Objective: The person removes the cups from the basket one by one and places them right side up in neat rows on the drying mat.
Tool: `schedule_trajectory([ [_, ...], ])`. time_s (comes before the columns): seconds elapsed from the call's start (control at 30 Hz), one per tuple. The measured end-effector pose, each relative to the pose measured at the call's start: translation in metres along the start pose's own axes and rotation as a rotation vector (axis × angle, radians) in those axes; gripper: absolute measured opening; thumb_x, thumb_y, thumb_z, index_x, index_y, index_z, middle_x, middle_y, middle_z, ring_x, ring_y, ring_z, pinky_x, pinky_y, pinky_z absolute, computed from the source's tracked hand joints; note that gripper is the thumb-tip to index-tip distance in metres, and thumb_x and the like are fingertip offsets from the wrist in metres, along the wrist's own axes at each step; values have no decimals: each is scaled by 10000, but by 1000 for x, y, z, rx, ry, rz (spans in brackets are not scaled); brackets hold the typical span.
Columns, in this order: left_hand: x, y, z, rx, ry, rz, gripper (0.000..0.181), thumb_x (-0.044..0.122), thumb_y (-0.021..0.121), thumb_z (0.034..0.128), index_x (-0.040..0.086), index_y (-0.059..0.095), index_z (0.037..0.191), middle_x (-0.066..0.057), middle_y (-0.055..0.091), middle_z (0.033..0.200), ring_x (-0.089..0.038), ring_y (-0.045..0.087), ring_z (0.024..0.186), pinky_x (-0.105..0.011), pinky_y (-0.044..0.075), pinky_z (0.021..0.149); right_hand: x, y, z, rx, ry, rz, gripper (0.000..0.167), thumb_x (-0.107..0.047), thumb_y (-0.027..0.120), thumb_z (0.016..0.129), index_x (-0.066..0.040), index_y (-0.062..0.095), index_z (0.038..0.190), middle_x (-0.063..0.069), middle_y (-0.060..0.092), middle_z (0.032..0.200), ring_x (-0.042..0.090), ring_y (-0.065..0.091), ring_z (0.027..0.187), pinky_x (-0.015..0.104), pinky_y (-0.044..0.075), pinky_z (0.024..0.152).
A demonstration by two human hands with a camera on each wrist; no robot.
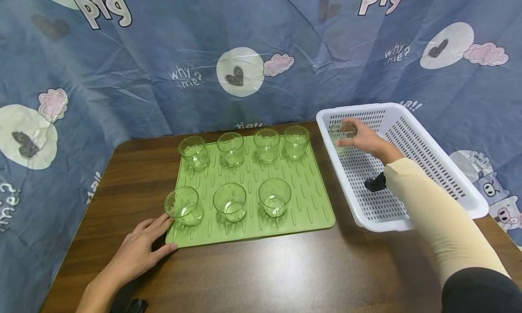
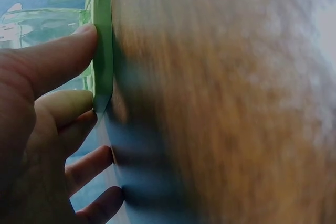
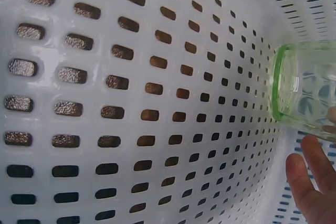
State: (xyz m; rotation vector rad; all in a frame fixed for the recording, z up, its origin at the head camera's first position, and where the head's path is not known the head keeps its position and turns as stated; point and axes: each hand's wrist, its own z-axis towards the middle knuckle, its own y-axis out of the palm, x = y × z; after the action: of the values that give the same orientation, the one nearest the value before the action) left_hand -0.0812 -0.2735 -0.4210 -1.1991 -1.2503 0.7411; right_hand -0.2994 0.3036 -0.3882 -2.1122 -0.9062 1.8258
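Observation:
At the back left of the white plastic basket (image 1: 355, 214), my right hand (image 1: 364, 138) holds a clear drinking glass (image 1: 337, 132), thumb and fingers on either side of it. In the right wrist view this glass (image 3: 307, 85) sits against the basket's side, only partly in frame. My left hand (image 1: 140, 247) rests at the near left corner of a green ribbed mat (image 1: 306, 213), thumb and fingertips touching its edge. Several glasses stand upright on the mat in two rows; the front-left glass (image 1: 185, 206) is nearest my left fingers.
A small black object (image 1: 375, 182) shows in the basket beside my right forearm. Mat and basket stand on a dark wooden table (image 1: 277, 267). Behind hangs a blue printed cloth (image 1: 163, 55). Another black item (image 1: 137, 305) lies by my left wrist.

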Motion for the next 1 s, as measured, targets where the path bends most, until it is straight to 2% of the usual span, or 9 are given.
schedule_trajectory([
  [0.33,-1,6,-5,5,-3,-1,718,449,720,880,57,518,1447,-203,448,1531,-437,422,1318,-726,367,913,5,5,-3,-9,1,-34,902,-232,708,924,-98,118,1594,250,300,1582,459,303,1447,624,321,1136],
  [0.57,-1,5,-4,21,-2,4,712,433,731,875,56,524,1442,-208,453,1526,-434,429,1313,-721,373,906,3,6,1,16,-9,-26,862,-223,720,915,-85,185,1576,241,329,1569,441,327,1441,606,325,1142],
  [0.8,-2,4,-3,27,-3,0,717,435,730,875,53,520,1444,-207,452,1528,-428,424,1321,-711,368,923,-1,5,2,31,-33,17,810,-165,743,884,-28,268,1526,228,368,1546,409,311,1468,570,292,1185],
  [1.0,0,3,-1,30,1,4,716,438,731,874,60,522,1444,-209,455,1524,-438,431,1313,-721,371,917,-2,1,2,21,-55,-11,804,-155,726,892,-57,274,1548,208,395,1543,406,335,1460,577,308,1172],
])
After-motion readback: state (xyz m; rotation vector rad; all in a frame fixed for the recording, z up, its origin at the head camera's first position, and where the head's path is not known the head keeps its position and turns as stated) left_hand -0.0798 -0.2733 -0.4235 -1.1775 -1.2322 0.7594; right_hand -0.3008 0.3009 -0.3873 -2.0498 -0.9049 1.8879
